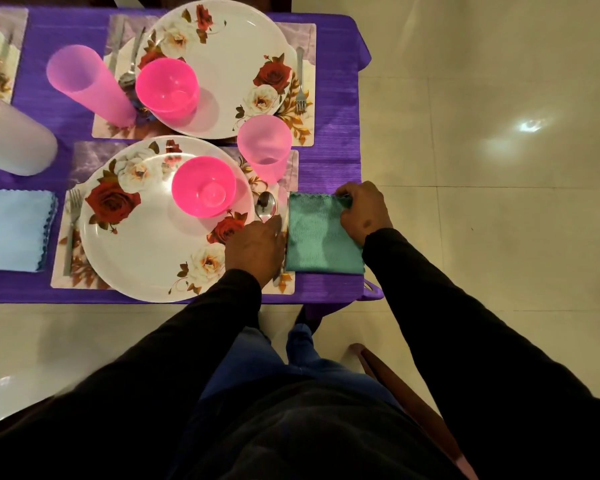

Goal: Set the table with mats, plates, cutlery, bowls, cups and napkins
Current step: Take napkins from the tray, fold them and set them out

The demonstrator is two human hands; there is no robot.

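Head view: no readable writing; right hand (362, 211) pinches green napkin (317, 242).

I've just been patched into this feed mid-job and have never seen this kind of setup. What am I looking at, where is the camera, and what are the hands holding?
There is no machine here: a person sets a table, and the single picture comes from a camera worn on their head, looking down at their own arms in black sleeves.

The table has a purple cloth. The near place setting has a mat, a floral plate with a pink bowl on it, a fork to its left, a spoon to its right and a pink cup beyond. A second setting lies further off.

The right hand pinches the far corner of a green napkin lying flat beside the plate. The left hand rests at the napkin's left edge by the spoon; its grip is hidden.
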